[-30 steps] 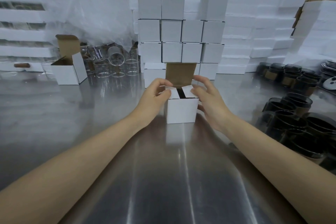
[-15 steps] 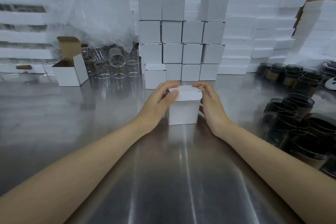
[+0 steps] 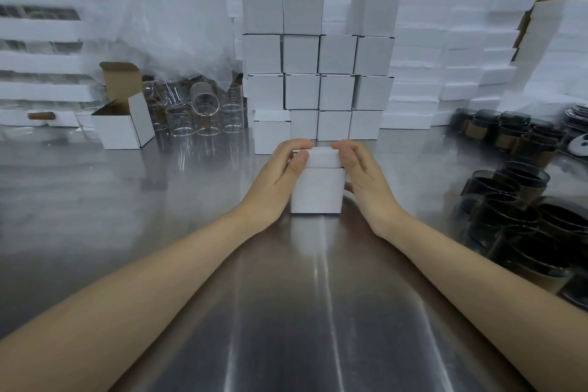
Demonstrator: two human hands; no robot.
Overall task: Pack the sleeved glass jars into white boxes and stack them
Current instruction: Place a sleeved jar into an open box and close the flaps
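Note:
A small white box [image 3: 316, 189] stands on the steel table [image 3: 191, 264] in front of me, its lid folded down over the top. My left hand [image 3: 278, 180] grips the box's left side, thumb on the lid's front edge and fingers curled over the top. My right hand [image 3: 362, 178] holds the right side the same way. Whatever is inside the box is hidden. Behind it rises a stack of closed white boxes [image 3: 318, 70], several high and wide. Dark sleeved glass jars [image 3: 515, 213] crowd the right of the table.
An open white box [image 3: 122, 126] with a raised brown flap sits at the left. Clear glass jars [image 3: 197, 114] stand behind it under crumpled plastic wrap [image 3: 165, 16]. White foam trays [image 3: 461, 57] are piled along the back and both sides.
A second ago the lid stood up and my fingers were folding the side flaps in. Since then the lid has come down, and both hands now press it onto the box.

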